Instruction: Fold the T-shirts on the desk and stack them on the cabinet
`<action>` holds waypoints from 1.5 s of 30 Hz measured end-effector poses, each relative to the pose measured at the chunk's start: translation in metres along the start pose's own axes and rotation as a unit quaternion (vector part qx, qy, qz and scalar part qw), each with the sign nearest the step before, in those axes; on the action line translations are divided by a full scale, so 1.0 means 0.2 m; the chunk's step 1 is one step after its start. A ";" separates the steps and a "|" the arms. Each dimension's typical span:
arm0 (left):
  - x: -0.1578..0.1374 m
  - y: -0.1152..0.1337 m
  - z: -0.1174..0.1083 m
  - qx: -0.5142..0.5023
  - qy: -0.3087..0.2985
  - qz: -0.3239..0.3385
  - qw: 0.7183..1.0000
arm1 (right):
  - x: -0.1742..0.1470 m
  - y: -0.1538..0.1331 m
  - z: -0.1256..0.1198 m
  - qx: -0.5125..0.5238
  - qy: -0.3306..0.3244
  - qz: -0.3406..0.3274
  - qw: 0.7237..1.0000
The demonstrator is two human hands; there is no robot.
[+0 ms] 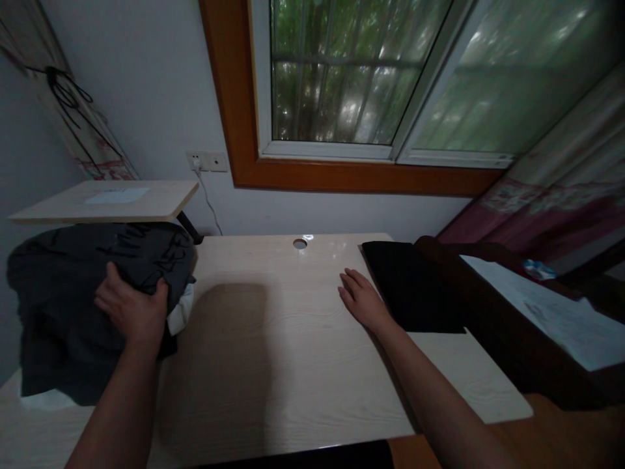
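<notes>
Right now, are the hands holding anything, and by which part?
The left hand touches the dark cloth near its black print; grip unclear. The right hand holds nothing.

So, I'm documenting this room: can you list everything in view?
Desk: 1, pale, centre
Cloth bundle: 1, dark grey, desk left
Raised shelf: 1, pale, above bundle
Paper: 1, white, on shelf
Flat item: 1, black, desk right
Window: 1, white frame, ahead
Curtains: 2, pale and pink, sides
Socket plates: 2, white, wall
Cable: 1, white, plugged in
Sheet: 1, pale, far right
Small item: 1, bluish, far right
Left hand: 1, bare, on bundle
Right hand: 1, bare, on desk
</notes>
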State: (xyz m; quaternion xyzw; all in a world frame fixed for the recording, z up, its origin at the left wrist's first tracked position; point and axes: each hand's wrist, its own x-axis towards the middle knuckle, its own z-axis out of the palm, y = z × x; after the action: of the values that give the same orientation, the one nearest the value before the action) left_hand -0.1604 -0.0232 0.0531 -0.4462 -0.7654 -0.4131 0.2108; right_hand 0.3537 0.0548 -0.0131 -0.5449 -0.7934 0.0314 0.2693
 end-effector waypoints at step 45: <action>-0.64 0.68 -0.12 -0.248 -0.238 0.662 0.666 | 0.00 -0.48 -0.04 0.113 -0.137 -0.307 0.935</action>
State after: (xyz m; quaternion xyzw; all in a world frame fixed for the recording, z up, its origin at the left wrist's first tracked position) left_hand 0.0217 -0.0734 0.0388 -0.9543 -0.1622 -0.2198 0.1211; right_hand 0.2763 0.0135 0.0261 -0.2314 -0.9424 0.1108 0.2145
